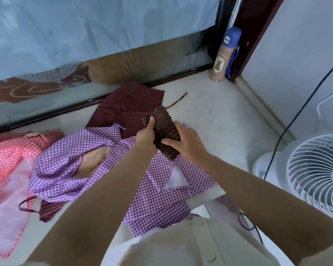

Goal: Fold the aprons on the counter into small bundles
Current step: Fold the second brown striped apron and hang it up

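Nearest you, at 6 o'clock in the head view, is the front of your cream buttoned shirt [190, 246], with both bare forearms reaching up from it toward the centre. Your left hand [145, 137] grips the brown striped bundle [166, 127] from its 9 o'clock side, fingers curled round the cloth and thumb lying up along it. Your right hand [183, 140] holds the same bundle from 3 o'clock, with its fingers wrapped across the lower half. The bundle is a tight, narrow fold, tilted, and is held above the purple gingham apron [96, 148]. That apron lies crumpled and unfolded on the pale counter [219, 116], spreading from beneath your hands toward 7 o'clock. At 9 o'clock of it, touching its edge, lies a red gingham apron [10, 150] with a sheer pink panel. A maroon striped apron [127, 106] lies unfolded at 12 o'clock of the purple one, partly under it and reaching the dark window rail. At 3 o'clock, off the counter edge, stands a white fan [315, 175], and a black cable [288, 121] runs past it. Farthest, at 1 o'clock in the corner, stands a blue-capped bottle [227, 54], upright.
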`<act>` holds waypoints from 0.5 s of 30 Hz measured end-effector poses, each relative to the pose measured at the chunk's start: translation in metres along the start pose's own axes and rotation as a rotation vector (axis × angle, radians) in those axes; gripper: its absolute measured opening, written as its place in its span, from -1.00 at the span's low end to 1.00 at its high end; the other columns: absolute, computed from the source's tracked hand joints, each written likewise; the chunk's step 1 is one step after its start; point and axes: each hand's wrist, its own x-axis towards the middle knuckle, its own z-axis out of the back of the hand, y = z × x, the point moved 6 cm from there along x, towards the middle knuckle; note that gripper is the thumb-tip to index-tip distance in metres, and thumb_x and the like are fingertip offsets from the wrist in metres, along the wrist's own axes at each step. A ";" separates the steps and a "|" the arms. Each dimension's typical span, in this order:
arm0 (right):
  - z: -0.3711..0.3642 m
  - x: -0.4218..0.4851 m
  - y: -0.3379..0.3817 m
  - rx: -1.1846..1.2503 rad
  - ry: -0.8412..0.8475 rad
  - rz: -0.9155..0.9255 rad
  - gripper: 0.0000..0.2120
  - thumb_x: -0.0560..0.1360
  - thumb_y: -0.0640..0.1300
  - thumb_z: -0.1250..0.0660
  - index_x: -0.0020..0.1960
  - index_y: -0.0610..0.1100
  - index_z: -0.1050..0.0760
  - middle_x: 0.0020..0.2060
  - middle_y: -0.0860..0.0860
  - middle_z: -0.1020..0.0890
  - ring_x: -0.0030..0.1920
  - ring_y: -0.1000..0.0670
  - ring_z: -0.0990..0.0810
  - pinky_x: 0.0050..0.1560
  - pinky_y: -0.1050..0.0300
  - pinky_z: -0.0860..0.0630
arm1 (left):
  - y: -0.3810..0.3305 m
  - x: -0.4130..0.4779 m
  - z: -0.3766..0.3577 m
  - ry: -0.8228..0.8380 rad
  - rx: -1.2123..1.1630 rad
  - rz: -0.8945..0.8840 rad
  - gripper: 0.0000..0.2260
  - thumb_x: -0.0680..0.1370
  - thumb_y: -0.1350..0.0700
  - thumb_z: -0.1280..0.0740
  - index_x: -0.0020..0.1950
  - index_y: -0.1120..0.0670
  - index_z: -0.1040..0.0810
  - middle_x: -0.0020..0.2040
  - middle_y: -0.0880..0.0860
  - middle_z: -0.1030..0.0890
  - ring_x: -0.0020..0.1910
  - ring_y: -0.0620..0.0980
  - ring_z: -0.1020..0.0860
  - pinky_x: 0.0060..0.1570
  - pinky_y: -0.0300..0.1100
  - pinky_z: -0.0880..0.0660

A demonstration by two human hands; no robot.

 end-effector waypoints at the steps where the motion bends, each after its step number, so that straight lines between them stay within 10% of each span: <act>1: 0.005 -0.001 -0.005 0.028 -0.013 -0.050 -0.57 0.50 0.10 -0.39 0.20 -0.18 -0.48 -0.02 -0.06 -0.67 -0.06 -0.03 -0.65 0.00 0.00 -0.60 | -0.002 -0.004 -0.006 -0.001 0.012 -0.097 -0.65 0.56 -0.06 -0.37 0.18 0.19 -0.51 0.01 0.10 -0.60 0.06 0.14 -0.60 0.10 0.06 -0.56; 6: 0.027 -0.017 -0.019 0.566 -0.068 -0.417 -0.64 0.53 -0.09 -0.41 0.27 -0.22 -0.51 0.09 -0.14 -0.67 0.06 -0.08 -0.67 0.18 -0.03 -0.58 | -0.039 -0.050 -0.047 -0.051 0.598 -0.850 -0.65 0.62 -0.08 -0.24 0.31 0.08 -0.38 -0.02 -0.04 -0.58 0.04 0.05 -0.59 0.19 0.21 -0.45; 10: 0.068 -0.021 0.002 0.143 -0.194 -0.175 -0.61 0.49 -0.03 -0.44 0.25 -0.16 -0.49 0.03 -0.05 -0.67 -0.01 -0.01 -0.63 0.05 0.13 -0.55 | -0.035 -0.033 -0.061 0.016 0.400 -0.500 -0.63 0.62 -0.06 -0.24 0.25 0.22 -0.46 0.13 0.16 -0.59 0.13 0.17 -0.57 0.21 0.11 -0.48; 15: 0.112 -0.030 -0.006 0.243 -0.348 -0.245 -0.64 0.53 -0.03 -0.40 0.25 -0.16 -0.46 0.01 0.00 -0.63 -0.02 0.03 -0.61 0.02 0.19 -0.55 | -0.025 -0.050 -0.103 0.460 0.200 -0.193 -0.43 0.41 -0.28 -0.43 0.25 0.09 -0.55 0.12 0.10 -0.66 0.04 0.07 -0.66 0.07 0.05 -0.60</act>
